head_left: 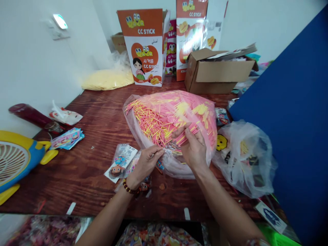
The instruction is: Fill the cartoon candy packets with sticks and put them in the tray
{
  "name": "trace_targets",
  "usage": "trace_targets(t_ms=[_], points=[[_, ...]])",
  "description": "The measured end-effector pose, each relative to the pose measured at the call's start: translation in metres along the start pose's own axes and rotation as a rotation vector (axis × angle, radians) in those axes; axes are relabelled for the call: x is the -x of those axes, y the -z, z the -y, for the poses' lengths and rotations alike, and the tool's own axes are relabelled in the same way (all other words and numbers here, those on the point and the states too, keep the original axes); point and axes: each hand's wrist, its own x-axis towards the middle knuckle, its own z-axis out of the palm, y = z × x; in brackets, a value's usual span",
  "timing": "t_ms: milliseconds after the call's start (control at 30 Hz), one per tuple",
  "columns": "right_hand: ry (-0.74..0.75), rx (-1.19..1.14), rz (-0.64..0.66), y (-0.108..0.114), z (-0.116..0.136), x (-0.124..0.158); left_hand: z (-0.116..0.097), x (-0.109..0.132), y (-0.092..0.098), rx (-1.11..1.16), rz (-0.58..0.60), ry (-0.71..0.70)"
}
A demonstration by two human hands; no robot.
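Two hands: both work at the near edge of the bag (153,136), close together but not touching.
Left hand (146,161): fingers curled shut, tips pinched at the bag's near rim; whether they grip the plastic or a small wrapper there, I cannot tell.
Bracelet (130,189): dark beads on the left wrist.
Right hand (194,146): thumb and fingers closed on a small bunch of sticks (159,118), lifted just above the heap.
Bag: clear plastic, full of pink and yellow sticks, lying mid-table, mouth toward the near side.
Packet (121,160): printed, flat on the table (102,112), just left of the left hand.
Far side: orange-and-white carton (146,48) upright, brown box (215,73) to its right, yellow sack (107,79) to its left.
Right: second clear bag (243,157) beside the first, blue board (294,119) beyond it.
Left: blue-and-yellow fan (15,160) at the edge, cards (68,138) near it.
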Motion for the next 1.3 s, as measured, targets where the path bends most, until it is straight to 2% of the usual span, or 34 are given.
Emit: trace_targets(t_ms=[133, 367, 567, 667, 767, 867, 933, 1067, 1200, 1300], points=[[-0.032, 0.091, -0.003, -0.006, -0.009, 0.006, 0.001, -0.001, -0.003, 0.043, -0.023, 0.057], [-0.089, 0.245, 0.037, 0.005, -0.022, 0.019, 0.001, -0.003, -0.008, 0.118, -0.067, 0.091], [-0.146, 0.432, 0.242, 0.013, -0.009, 0.019, 0.002, -0.01, -0.01, 0.216, -0.076, 0.094], [-0.072, 0.484, 0.304, 0.018, -0.005, 0.017, 0.004, -0.015, -0.012, 0.269, -0.077, 0.117], [0.027, 0.714, 0.434, 0.025, -0.001, 0.015, 0.006, -0.019, -0.015, 0.297, -0.115, 0.119], [0.028, 0.825, 0.554, 0.033, 0.003, 0.011, 0.01, -0.021, -0.017, 0.343, -0.142, 0.117], [-0.004, 0.804, 0.53, 0.04, 0.006, 0.008, 0.012, -0.021, -0.017, 0.397, -0.145, 0.124], [0.0, 0.867, 0.391, 0.048, 0.01, 0.004, 0.011, -0.02, -0.013, 0.406, -0.164, 0.085], [0.067, 0.849, 0.424, 0.044, 0.015, -0.001, 0.003, -0.022, -0.008, 0.337, -0.193, -0.018], [0.003, 0.771, 0.376, 0.039, 0.016, -0.006, -0.002, -0.022, -0.005, 0.325, -0.234, -0.03]])
